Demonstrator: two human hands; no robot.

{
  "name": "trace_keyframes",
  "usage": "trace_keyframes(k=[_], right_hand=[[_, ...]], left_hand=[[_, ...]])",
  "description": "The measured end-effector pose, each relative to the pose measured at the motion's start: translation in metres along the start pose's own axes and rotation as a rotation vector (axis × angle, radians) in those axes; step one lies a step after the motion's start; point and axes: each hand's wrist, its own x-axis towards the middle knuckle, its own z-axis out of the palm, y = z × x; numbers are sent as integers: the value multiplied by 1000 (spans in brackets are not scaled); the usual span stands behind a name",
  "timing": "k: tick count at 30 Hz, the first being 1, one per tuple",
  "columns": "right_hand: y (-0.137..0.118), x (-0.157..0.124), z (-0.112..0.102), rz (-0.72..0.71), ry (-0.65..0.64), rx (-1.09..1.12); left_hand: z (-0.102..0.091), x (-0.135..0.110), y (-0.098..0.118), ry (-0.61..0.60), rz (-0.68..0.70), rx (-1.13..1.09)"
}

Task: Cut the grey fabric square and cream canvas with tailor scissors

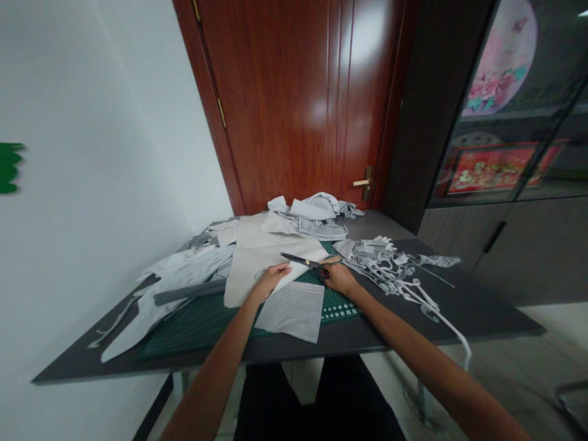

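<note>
The right hand (339,275) is curled around the handles of the black scissors (307,262). The scissors are over the big cream cloth (255,245), and their blades point left, close above the tips of the left hand (272,280). The blades look closed or almost closed.

The left hand is on the near edge of the big cream cloth. Its fingers are close together, not spread wide. I cannot tell if it is pinching the cloth or just pressing on it.

The big cream cloth lies partly on a green mat (193,324), in the middle of the dark worktop (463,306). A small grey cloth (296,309) lies just in front of it, nearer the person, and hangs a little past the mat's edge.

To the right of the right hand is a messy heap of thin scraps (383,266). One long white strip hangs over the worktop's edge. More white and grey cloths (184,269) lie on the left, and a crumpled pile (316,211) sits at the back, near the brown door (294,104).
</note>
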Motion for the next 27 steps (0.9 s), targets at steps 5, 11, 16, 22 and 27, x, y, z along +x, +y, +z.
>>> trace_keyframes(k=[5, 11, 16, 22, 27], right_hand=[[4, -1, 4, 11, 71, 14], [14, -2, 4, 115, 164, 2], [24, -1, 3, 207, 159, -18], [26, -1, 0, 285, 154, -23], [31, 0, -1, 328, 152, -21]], left_hand=[[1, -1, -1, 20, 12, 3], [4, -4, -4, -4, 63, 19], [13, -1, -10, -20, 127, 61], [21, -8, -9, -24, 225, 115], [20, -13, -5, -53, 283, 178]])
